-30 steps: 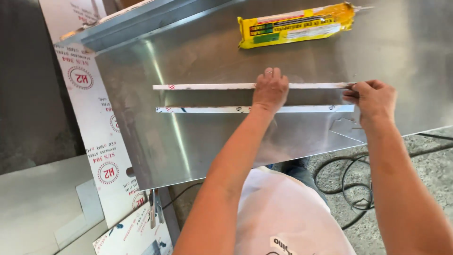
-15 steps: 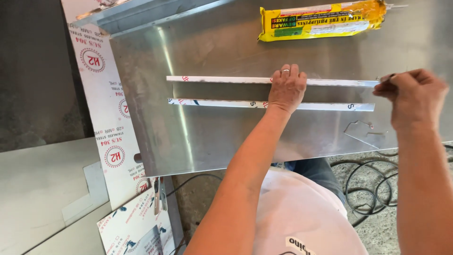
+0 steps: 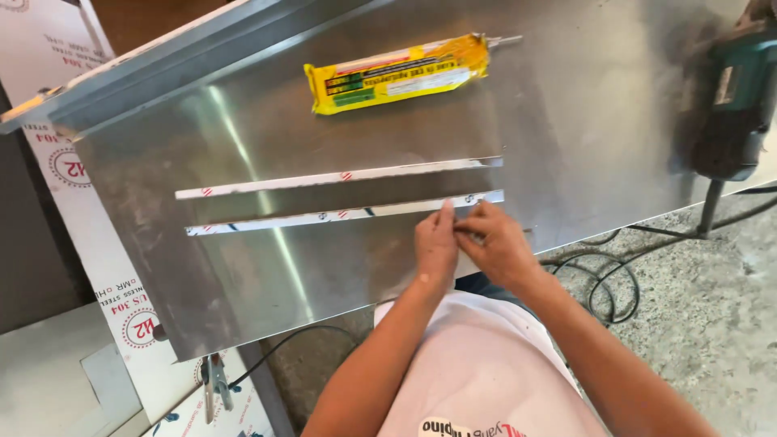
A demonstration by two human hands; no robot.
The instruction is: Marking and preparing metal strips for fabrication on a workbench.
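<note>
Both hands meet at the near white strip (image 3: 340,215) lying flat on the steel sheet (image 3: 566,121): left hand (image 3: 437,247) pressing it flat-fingered, right hand (image 3: 494,243) pinching its edge. Pressing steadies the strip, seemingly so its film can be picked. A second strip (image 3: 336,178), yellow tube (image 3: 396,73) and green power tool (image 3: 732,97) lie apart, beyond.

White shirt (printed lettering), bare forearms.

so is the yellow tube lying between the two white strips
No, the yellow tube lies on the metal sheet beyond the far strip, not between it and the near strip.
</note>
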